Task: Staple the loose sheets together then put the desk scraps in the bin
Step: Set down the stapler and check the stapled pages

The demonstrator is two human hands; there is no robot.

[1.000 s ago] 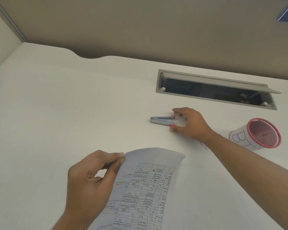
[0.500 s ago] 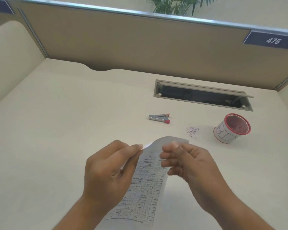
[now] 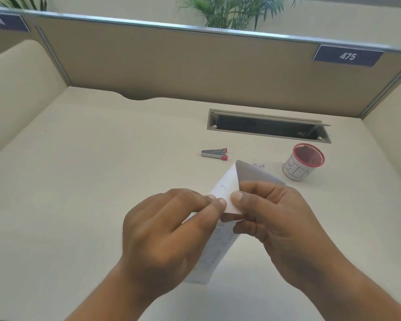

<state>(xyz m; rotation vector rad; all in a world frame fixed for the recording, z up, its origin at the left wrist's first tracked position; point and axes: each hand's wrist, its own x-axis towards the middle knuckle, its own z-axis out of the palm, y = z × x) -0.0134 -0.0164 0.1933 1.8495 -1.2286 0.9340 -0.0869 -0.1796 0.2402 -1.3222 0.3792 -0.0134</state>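
Both hands pinched the sheets (image 3: 227,184) near their far end, thumb against forefinger: left hand (image 3: 169,230) on the left edge, right hand (image 3: 271,218) on the right, with the top corner curled over. The sheets sat just nearer than the stapler (image 3: 214,154), long axis running from it toward the person. The stapler lay flat and untouched, long axis left-right, about equally near either hand. Scraps (image 3: 259,165) lay right of the stapler, the bin (image 3: 303,163) farther right. Only the curled corner lay between fingers and stapler.
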